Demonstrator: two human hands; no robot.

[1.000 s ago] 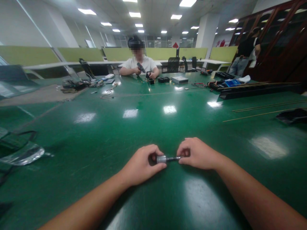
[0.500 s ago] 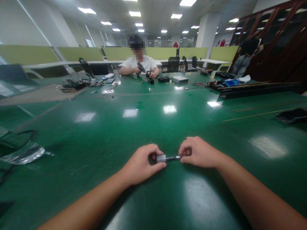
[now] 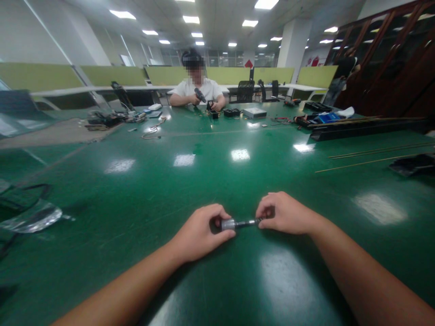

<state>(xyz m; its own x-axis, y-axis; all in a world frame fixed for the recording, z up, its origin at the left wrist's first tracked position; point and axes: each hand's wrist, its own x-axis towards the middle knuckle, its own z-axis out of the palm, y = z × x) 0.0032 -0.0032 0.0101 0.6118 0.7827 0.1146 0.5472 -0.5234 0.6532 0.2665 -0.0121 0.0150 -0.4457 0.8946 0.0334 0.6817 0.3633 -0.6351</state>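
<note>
The right hand (image 3: 287, 212) has edged outward, fingers pinching the rod (image 3: 245, 223); the left hand (image 3: 199, 232) still pinches the cylinder (image 3: 228, 225).

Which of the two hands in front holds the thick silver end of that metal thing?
The left hand: it grips the thick silver cylinder, while the right hand is at the far end of the thin shaft.

Cylinder (image 3: 228, 224) in left hand (image 3: 202, 233), shaft (image 3: 245, 223) pointing 3 o'clock to right hand (image 3: 283, 213). On table (image 3: 217, 181): cable (image 3: 154, 130) at 11, box (image 3: 254, 112) at 12, rods (image 3: 340, 168) at 2. Co-worker (image 3: 204, 88) behind it, 12.
</note>
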